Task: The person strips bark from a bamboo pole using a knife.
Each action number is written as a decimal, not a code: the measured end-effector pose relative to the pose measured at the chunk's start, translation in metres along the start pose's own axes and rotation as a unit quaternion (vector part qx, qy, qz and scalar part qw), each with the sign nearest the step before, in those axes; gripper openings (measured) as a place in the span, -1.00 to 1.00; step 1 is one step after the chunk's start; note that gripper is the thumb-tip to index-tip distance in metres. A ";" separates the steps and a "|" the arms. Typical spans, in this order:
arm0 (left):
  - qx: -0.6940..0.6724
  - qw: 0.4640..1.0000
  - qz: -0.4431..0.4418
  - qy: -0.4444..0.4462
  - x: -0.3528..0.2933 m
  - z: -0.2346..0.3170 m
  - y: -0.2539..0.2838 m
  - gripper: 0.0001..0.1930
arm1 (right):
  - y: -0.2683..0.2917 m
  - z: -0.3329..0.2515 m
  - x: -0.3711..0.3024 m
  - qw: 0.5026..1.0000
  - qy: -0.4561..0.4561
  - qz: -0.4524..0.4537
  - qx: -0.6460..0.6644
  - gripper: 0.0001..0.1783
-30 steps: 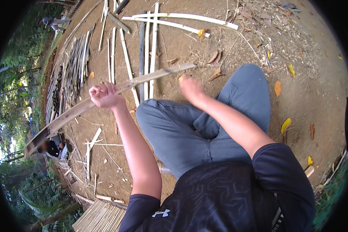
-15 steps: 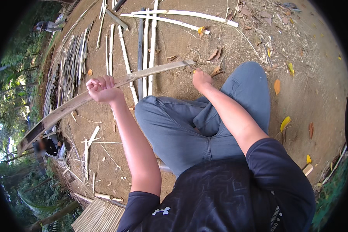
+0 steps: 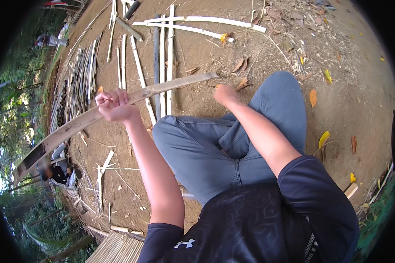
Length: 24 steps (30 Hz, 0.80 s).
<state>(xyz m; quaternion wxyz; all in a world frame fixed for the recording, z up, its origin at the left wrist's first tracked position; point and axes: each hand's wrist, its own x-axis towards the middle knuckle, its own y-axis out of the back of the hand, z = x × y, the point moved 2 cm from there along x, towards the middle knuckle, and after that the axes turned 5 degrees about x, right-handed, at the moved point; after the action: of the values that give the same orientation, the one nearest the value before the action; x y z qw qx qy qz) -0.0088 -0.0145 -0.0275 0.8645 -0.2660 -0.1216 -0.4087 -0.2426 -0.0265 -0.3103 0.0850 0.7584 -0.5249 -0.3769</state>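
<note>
A long, curved split bamboo strip [image 3: 173, 83] slants across the view, its dark hollow end far out at the left. My left hand [image 3: 115, 107] is closed around it with curled fingers, a little left of its middle. My right hand [image 3: 227, 95] is a fist just beyond the strip's right end, apart from it. A bit of orange shows at the top of that fist; the thing it grips is mostly hidden. Beneath the strip lie several pale poles [image 3: 170, 57] and a dark pole [image 3: 156, 65].
My bent legs [image 3: 197, 144] in grey trousers are below my hands. A stack of thin poles [image 3: 81, 79] lies at the left, near a seated person [image 3: 59, 173]. A slatted bamboo mat [image 3: 116, 250] is at the lower left. Dry leaves [image 3: 313, 98] dot the dirt at the right.
A dark, narrow tool reached from my right fist onto the strip's end before; now the fist sits slightly lower, away from it. The strip's right end has dropped a little and shifted left.
</note>
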 end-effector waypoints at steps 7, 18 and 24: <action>-0.021 1.000 0.005 0.010 0.007 -0.003 0.017 -0.89 | 0.010 -0.002 0.010 0.998 -0.051 0.011 -0.025 -0.67; 0.000 1.000 -0.004 0.023 0.005 -0.006 0.023 -0.94 | -0.010 -0.014 0.003 0.995 -0.025 0.099 0.023 -0.69; -0.020 1.000 -0.006 0.011 0.008 -0.006 0.006 -0.94 | -0.009 -0.012 0.009 0.994 -0.027 0.105 0.010 -0.64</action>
<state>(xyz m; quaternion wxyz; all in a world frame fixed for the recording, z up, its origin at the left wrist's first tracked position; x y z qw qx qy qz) 0.0008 -0.0197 -0.0315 0.8576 -0.2781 -0.1058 -0.4194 -0.2267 -0.0334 -0.3114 0.1017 0.6896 -0.6075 -0.3810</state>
